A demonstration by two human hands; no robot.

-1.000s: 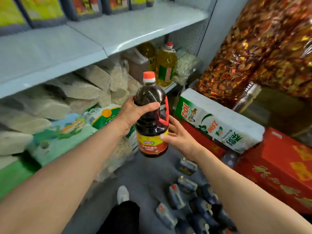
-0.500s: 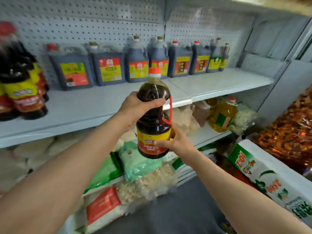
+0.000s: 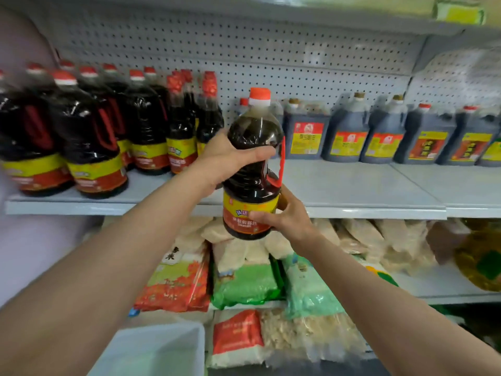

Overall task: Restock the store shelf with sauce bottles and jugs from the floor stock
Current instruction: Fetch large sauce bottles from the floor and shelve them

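I hold a dark sauce bottle [image 3: 252, 169] with an orange cap, a red side handle and a yellow-red label, upright in front of the grey shelf [image 3: 339, 188]. My left hand [image 3: 230, 158] grips its upper body, thumb across the front. My right hand [image 3: 287, 215] holds the lower label from the right, thumb on the front. On the shelf's left stand several matching red-capped bottles [image 3: 89, 142]. To the right a row of dark square jugs [image 3: 347, 134] lines the pegboard back.
Below the shelf lie stacked bags of rice and grain [image 3: 244, 278]. A yellow oil jug [image 3: 479, 261] sits at the lower right. A pale plastic bin [image 3: 160, 348] is at the bottom left. Bare shelf board shows between the bottles and the jugs.
The view has swung up and left from the floor to the shelf. Both hands have lifted the bottle level with the sauce shelf, and the red-capped bottles on the left have come into view.
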